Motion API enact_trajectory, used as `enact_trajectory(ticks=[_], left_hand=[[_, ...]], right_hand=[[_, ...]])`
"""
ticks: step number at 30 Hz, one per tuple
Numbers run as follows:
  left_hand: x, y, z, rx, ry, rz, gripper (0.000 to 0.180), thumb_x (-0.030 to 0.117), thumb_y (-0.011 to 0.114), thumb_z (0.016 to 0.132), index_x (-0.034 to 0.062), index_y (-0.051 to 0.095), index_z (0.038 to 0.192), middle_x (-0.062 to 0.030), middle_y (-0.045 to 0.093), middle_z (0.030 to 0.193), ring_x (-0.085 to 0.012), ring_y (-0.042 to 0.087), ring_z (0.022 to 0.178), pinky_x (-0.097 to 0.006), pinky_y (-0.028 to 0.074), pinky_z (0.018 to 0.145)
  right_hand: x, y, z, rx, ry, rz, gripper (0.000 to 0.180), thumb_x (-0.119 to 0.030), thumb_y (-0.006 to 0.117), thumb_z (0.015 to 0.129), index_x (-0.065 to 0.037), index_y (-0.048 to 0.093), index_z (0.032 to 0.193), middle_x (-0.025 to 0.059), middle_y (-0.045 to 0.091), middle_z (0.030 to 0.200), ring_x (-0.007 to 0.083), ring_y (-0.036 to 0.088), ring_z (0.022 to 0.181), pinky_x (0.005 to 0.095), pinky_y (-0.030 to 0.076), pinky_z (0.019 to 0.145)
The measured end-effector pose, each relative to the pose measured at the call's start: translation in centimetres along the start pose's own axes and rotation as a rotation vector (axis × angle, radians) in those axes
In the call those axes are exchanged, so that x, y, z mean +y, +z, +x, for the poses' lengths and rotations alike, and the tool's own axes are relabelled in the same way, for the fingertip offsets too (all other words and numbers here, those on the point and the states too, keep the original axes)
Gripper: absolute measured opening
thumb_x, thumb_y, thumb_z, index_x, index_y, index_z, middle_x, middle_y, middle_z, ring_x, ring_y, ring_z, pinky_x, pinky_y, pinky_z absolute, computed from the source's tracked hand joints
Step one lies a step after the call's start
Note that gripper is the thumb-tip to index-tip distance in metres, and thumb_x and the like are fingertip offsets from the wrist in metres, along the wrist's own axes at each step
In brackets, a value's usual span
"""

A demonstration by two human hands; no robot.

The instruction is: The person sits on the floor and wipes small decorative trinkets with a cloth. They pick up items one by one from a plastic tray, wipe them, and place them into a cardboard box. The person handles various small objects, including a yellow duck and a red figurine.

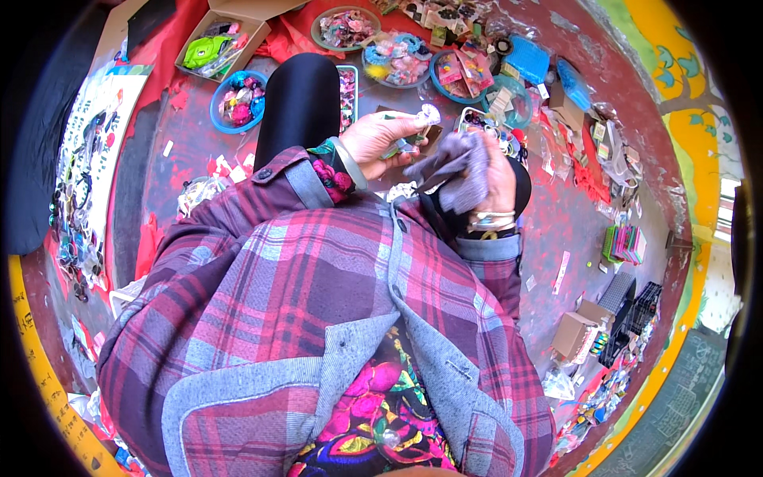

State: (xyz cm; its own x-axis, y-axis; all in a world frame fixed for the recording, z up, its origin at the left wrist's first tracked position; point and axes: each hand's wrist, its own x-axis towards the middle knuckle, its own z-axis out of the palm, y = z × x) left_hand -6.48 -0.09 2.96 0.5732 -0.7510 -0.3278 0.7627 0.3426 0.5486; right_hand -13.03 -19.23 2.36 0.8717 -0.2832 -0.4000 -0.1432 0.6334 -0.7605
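My left hand (372, 143) is raised in front of my body, thumb and fingers closed on a small whitish ornament (429, 114) with a lilac tint. Its exact kind is too small to make out. Just to the right, a crumpled grey-purple cloth (465, 171) is bunched in my right hand (499, 181), its loose end pointing toward my left hand. Cloth and ornament are close together but look apart. Some of the fingers of my right hand are hidden behind the cloth.
Beyond my knees stand a blue basin (214, 107) of colourful trinkets, a blue-rimmed basin (433, 78) with pink packets and a cardboard box (256, 33) with a green item. Hair ties lie on a white sheet (111, 151) at left. Cartons (574, 337) and black baskets (642, 310) stand at right.
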Motion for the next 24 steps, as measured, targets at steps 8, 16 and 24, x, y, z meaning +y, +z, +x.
enact_trajectory(ticks=[8,16,24], left_hand=[[-0.3,1.0,-0.3,0.002,-0.058,0.164,0.020,0.015,0.061,0.082,0.0013,0.060,0.097,-0.0022,0.059,0.080,-0.0089,0.054,0.064,-0.020,0.042,0.055],[-0.5,1.3,-0.6,-0.033,-0.066,0.139,0.022,0.011,0.061,0.080,0.0003,0.058,0.100,-0.0040,0.059,0.080,-0.0108,0.056,0.063,-0.021,0.045,0.055],[-0.8,0.8,-0.2,0.002,-0.126,0.145,0.019,0.010,0.063,0.079,0.0004,0.059,0.095,-0.0064,0.060,0.080,-0.0116,0.057,0.062,-0.021,0.045,0.054]], right_hand=[[-2.2,3.4,-2.2,-0.222,-0.239,-0.141,0.038,-0.015,0.046,0.090,-0.003,0.039,0.125,0.0086,0.056,0.108,0.0140,0.057,0.086,0.0236,0.047,0.072],[-0.1,3.7,-2.2,-0.313,-0.226,-0.436,0.028,-0.009,0.060,0.083,-0.002,0.052,0.110,0.0034,0.059,0.090,0.0093,0.056,0.079,0.0215,0.046,0.069],[0.7,3.0,-1.5,-0.158,-0.460,-0.635,0.018,-0.017,0.056,0.087,-0.001,0.060,0.094,0.0009,0.058,0.080,0.0050,0.051,0.069,0.0192,0.042,0.060]])
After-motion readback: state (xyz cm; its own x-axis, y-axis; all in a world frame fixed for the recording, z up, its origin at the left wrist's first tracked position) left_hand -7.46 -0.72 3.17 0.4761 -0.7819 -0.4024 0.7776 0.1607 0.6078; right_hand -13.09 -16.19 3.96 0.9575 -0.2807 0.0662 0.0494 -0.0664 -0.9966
